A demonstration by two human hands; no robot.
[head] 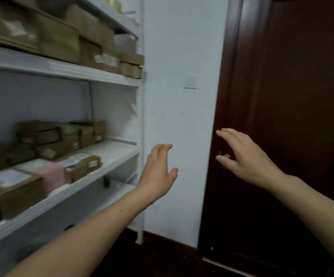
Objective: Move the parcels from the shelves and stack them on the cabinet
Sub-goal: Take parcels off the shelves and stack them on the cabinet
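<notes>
Before white wall (182, 56) and dark door (292, 76), with left hand (158, 172) and right hand (246, 156) spread open and empty, swing left to shelves (112, 154) and grip parcel (83, 166) at both ends.

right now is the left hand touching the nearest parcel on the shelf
Apart. The head view shows the left hand open before the wall, bare shelf between it and the nearest parcel.

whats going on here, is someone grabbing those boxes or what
A person stands by white shelves stacked with brown cardboard parcels. Both hands are raised, open and empty: the left hand in front of the pale wall by the shelf end, the right hand in front of a dark wooden door. No parcel is being held, and the cabinet is out of view.
</notes>
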